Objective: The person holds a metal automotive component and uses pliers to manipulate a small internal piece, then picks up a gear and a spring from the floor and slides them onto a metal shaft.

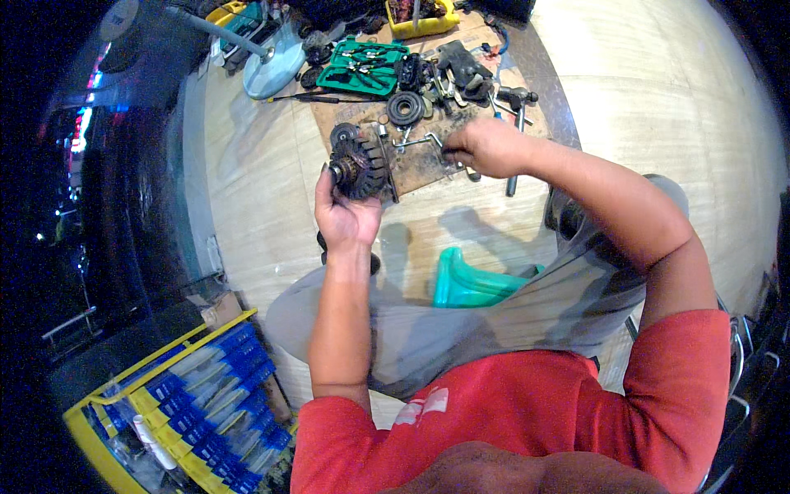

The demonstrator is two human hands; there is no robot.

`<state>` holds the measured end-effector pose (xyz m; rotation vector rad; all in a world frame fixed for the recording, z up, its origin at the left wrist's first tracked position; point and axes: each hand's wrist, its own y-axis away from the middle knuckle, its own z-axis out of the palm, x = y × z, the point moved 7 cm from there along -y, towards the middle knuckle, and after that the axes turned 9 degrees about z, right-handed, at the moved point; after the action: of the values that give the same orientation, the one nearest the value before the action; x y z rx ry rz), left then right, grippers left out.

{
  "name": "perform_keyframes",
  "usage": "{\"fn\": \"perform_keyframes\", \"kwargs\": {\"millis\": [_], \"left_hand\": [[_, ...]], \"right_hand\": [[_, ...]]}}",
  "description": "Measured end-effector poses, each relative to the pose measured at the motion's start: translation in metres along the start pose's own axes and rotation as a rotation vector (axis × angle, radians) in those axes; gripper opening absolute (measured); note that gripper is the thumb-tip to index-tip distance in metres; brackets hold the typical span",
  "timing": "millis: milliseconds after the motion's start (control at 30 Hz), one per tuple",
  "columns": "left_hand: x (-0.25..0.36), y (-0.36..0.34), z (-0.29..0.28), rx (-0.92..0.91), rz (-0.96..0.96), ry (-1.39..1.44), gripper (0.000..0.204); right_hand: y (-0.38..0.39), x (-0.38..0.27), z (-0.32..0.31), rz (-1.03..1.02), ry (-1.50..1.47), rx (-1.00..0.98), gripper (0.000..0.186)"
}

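Note:
My left hand (350, 219) is closed around the lower side of a dark rotor (360, 167) with finned metal edges and copper-coloured windings, held up over the near edge of a stained cardboard sheet (424, 170). To the right, my right hand (492, 148) is low over the cardboard with its fingers curled together. What those fingers grip, if anything, is hidden. Beside its fingertips lies a bent metal wrench (415, 142). A black ring-shaped pulley (405, 108) rests just beyond, and a hammer (518, 136) lies right of my right hand.
A green tool case (354, 78) lies open at the far side, near dark metal parts (461, 66) and a yellow basin (421, 27). A light blue round base (274, 67) stands far left. Near my legs are a green plastic stool (473, 284) and, lower left, a yellow rack (169, 362).

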<state>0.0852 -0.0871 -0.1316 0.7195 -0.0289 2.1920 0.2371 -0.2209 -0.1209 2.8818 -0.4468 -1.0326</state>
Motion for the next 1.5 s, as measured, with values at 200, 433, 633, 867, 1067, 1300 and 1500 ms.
{"fn": "perform_keyframes", "kwargs": {"millis": [200,433,633,867,1067,1300,1500], "left_hand": [[-0.007,0.018,0.011,-0.206,-0.071,0.011,0.056],[-0.009,0.013,0.01,-0.222,-0.055,-0.196,0.054],[-0.015,0.01,-0.001,-0.168,-0.051,-0.214,0.051],[-0.033,0.014,0.008,-0.263,-0.137,-0.224,0.056],[-0.035,0.02,0.027,-0.276,-0.172,-0.207,0.06],[-0.028,0.021,0.023,-0.294,-0.146,-0.444,0.054],[-0.015,0.006,-0.004,-0.069,0.024,-0.431,0.035]], "right_hand": [[-0.01,0.037,-0.028,0.018,0.006,0.162,0.015],[-0.007,0.055,-0.021,0.022,0.138,0.063,0.018],[-0.001,0.026,-0.005,-0.013,0.053,-0.036,0.054],[0.002,-0.007,0.015,-0.087,-0.424,0.037,0.037],[0.001,-0.003,0.002,-0.1,-0.442,-0.007,0.025],[0.001,-0.007,-0.035,-0.105,-0.159,0.032,0.02],[0.014,-0.034,-0.046,-0.199,-0.096,0.022,0.017]]}}
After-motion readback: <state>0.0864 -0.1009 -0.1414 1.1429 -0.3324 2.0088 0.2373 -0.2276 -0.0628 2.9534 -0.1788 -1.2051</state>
